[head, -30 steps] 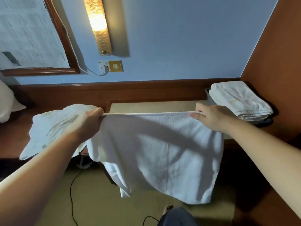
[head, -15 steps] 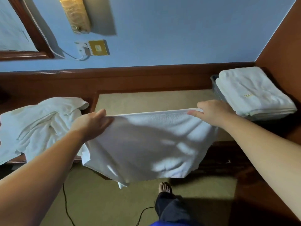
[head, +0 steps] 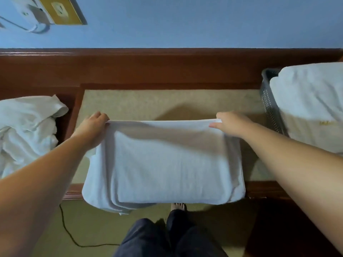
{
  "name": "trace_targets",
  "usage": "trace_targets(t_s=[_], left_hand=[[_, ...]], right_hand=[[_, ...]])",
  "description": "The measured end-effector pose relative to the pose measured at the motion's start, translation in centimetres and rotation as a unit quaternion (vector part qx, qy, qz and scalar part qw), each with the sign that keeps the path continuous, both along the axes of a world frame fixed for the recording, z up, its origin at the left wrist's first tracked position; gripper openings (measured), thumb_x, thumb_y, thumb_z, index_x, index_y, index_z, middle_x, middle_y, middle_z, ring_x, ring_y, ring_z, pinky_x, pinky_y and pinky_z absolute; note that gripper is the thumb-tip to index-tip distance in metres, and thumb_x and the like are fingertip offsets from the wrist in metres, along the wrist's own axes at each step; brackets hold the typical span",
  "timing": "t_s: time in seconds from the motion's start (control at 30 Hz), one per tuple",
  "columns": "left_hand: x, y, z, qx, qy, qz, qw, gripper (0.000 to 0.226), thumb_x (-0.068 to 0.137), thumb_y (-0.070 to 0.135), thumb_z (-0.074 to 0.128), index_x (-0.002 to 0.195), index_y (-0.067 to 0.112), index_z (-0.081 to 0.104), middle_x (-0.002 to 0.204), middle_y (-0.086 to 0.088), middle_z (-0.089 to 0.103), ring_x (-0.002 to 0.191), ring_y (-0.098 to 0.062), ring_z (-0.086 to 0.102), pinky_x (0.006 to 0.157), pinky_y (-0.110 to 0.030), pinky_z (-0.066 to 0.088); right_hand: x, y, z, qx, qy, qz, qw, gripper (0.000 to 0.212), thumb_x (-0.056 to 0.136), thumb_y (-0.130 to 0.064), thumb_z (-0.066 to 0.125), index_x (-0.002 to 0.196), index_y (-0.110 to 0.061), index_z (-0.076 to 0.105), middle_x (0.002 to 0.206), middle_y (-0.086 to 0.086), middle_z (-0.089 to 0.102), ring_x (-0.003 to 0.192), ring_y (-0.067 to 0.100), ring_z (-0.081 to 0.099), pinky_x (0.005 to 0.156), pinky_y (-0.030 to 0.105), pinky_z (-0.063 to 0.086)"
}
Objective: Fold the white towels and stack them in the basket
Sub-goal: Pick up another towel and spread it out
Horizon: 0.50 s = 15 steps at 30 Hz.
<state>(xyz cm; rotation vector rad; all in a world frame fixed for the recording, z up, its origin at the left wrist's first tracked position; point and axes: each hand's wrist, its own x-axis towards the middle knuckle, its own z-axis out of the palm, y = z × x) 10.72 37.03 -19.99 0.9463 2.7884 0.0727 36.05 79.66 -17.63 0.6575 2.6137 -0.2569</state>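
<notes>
The step in hand looked to be laying the white towel point(head: 167, 160) flat on the beige-topped wooden table point(head: 167, 104) for its next fold. To do it well, both far corners wanted to be set down level and taut, so the edges lined up and no crease was trapped underneath.

The left hand point(head: 92, 127) pinched the towel's far left corner, and the right hand point(head: 232, 123) pinched the far right corner, thumb over the hem. The towel lay in several layers in the middle of the table, its near edge hanging a little over the table's near rim, the left side stepped and uneven.

At the right stood a grey perforated basket point(head: 269, 101) holding folded towels point(head: 311, 108). A heap of unfolded towels point(head: 27, 130) lay at the left.
</notes>
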Motion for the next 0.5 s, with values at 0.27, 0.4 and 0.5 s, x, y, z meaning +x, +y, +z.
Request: trace_targets(t_s=[0.27, 0.4, 0.5], left_hand=[[-5.6, 3.6, -4.4, -0.006, -0.051, 0.065, 0.997, 0.022, 0.11, 0.041, 0.033, 0.116, 0.027, 0.048, 0.097, -0.009, 0.047, 0.095, -0.031, 0.044, 0.074, -0.046, 0.044], [-10.6, 6.4, -5.8, -0.006, -0.017, 0.072, 0.997, 0.031, 0.109, 0.045, 0.036, 0.112, 0.016, 0.049, 0.105, -0.016, 0.055, 0.104, -0.04, 0.05, 0.077, -0.05, 0.047], [-13.5, 8.7, -7.0, -0.023, 0.012, 0.085, 0.996, 0.032, 0.108, 0.042, 0.04, 0.113, 0.013, 0.052, 0.112, -0.017, 0.057, 0.111, -0.041, 0.051, 0.081, -0.053, 0.046]], right_hand=[[-6.4, 3.6, -6.3, -0.008, 0.024, -0.092, 0.995, 0.05, 0.093, -0.074, 0.05, 0.084, -0.025, 0.054, 0.09, 0.0, 0.065, 0.085, 0.025, 0.061, 0.078, 0.042, 0.05], [-10.9, 6.0, -7.8, 0.067, 0.029, -0.09, 0.993, 0.056, 0.096, -0.077, 0.039, 0.102, -0.024, 0.058, 0.109, 0.001, 0.068, 0.107, 0.028, 0.062, 0.098, 0.048, 0.037], [-13.8, 7.4, -9.0, 0.111, 0.035, -0.121, 0.986, 0.06, 0.096, -0.077, 0.042, 0.114, -0.023, 0.061, 0.12, 0.004, 0.068, 0.12, 0.03, 0.059, 0.106, 0.054, 0.031]])
